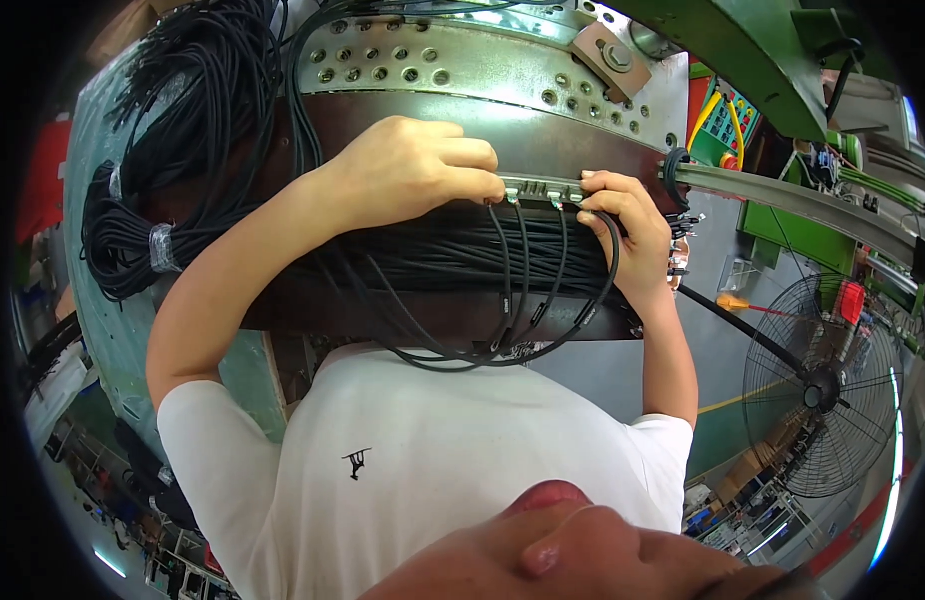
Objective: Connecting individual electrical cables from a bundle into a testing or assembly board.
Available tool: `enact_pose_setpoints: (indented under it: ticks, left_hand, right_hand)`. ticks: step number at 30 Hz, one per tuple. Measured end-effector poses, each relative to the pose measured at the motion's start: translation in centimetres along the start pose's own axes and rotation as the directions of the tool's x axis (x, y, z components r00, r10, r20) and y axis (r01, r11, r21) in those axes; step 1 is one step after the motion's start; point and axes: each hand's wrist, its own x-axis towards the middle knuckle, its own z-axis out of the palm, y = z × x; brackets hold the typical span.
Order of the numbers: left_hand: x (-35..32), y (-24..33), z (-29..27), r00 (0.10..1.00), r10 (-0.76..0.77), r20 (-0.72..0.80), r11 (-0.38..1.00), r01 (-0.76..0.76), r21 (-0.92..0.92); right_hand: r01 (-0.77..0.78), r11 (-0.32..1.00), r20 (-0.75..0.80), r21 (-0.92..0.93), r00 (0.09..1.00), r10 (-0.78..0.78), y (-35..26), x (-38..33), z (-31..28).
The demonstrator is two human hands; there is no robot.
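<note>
A narrow metal fixture bar with slots lies across the dark work surface in front of me. Several black cables run up to it, their ends seated along its near edge, and loop down toward my shirt. My left hand is closed at the bar's left end, fingertips pinching the leftmost cable's end; the tip itself is hidden. At the right end, my right hand pinches the rightmost cable between thumb and fingers, against the bar. Small light-coloured connector tips show between the hands.
A thick bundle of black cables lies just nearer than the bar. More tied cables are heaped at left. Behind stands a drilled metal plate with a bolted block. A metal rail and fan are at right.
</note>
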Motion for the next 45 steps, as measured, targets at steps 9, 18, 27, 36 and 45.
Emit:
enact_pose_setpoints:
  ticks: [9, 18, 27, 36, 45]
  left_hand:
    - [-0.5, 0.1, 0.2, 1.000, 0.019, -0.021, 0.991, -0.016, 0.129]
    - [0.1, 0.6, -1.1, 0.988, -0.118, 0.102, 0.991, 0.124, -0.057]
    - [3.5, -4.7, -3.0, 0.878, -0.452, -0.159, 0.701, 0.460, 0.545]
    - [11.0, -3.4, 2.2, 0.689, -0.588, 0.425, -0.384, 0.225, -0.896]
    - [5.2, 4.8, -0.7, 0.599, -0.607, 0.522, -0.467, 0.264, -0.844]
  right_hand:
    - [-0.039, 0.998, 0.023, -0.056, 0.999, 0.040, 0.2, 0.0, 0.1]
    - [0.019, 0.978, 0.022, -0.210, 1.000, -0.015, 0.2, 0.4, 0.3]
    - [-0.198, 0.953, 0.081, 0.231, 0.980, 0.183, 2.5, 11.5, -2.7]
    - [0.217, 0.457, 0.005, -0.862, 0.907, -0.421, 20.8, 18.0, -2.8]
    - [-0.216, 0.976, -0.043, -0.007, 0.976, 0.215, 1.4, 12.2, 2.4]
